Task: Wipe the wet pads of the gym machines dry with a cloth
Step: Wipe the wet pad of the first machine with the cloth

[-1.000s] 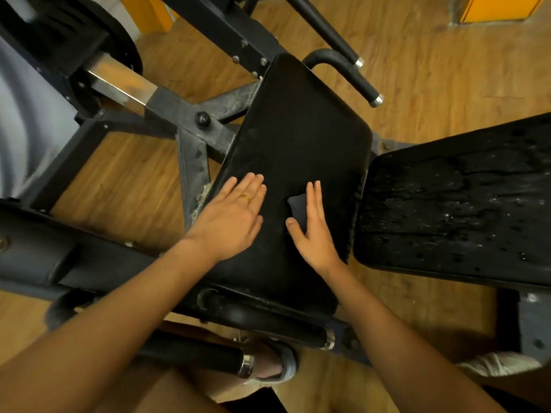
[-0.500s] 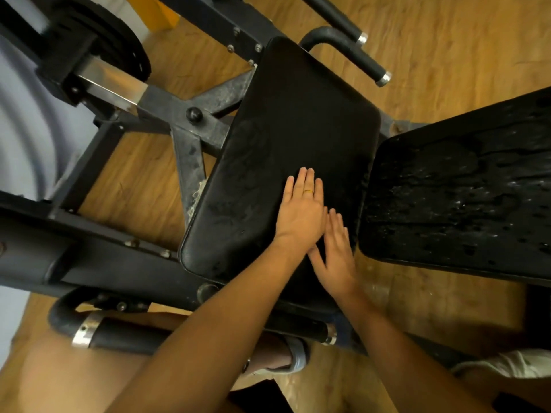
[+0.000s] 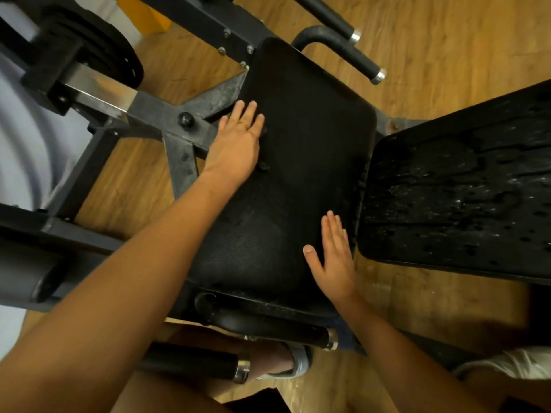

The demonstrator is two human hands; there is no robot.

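The black seat pad (image 3: 313,138) runs up the middle of the view and looks matte, with faint smears. My left hand (image 3: 235,144) lies flat on its upper left edge, pressing a dark cloth (image 3: 264,166); only small folds of the cloth peek out beside the palm. My right hand (image 3: 335,260) rests flat on the pad's lower right edge, fingers together, holding nothing. To the right, a second black pad (image 3: 462,189) is covered in water drops and streaks.
A grey steel frame (image 3: 179,120) and black weight plates (image 3: 98,58) stand at the left. A curved handle bar (image 3: 343,50) sticks out behind the seat pad. More bars lie below it, by my sandalled foot (image 3: 286,362). The floor is wood.
My left hand slid from beside the right hand up and left across the seat pad, taking the cloth with it. My right hand stayed at the pad's lower right edge.
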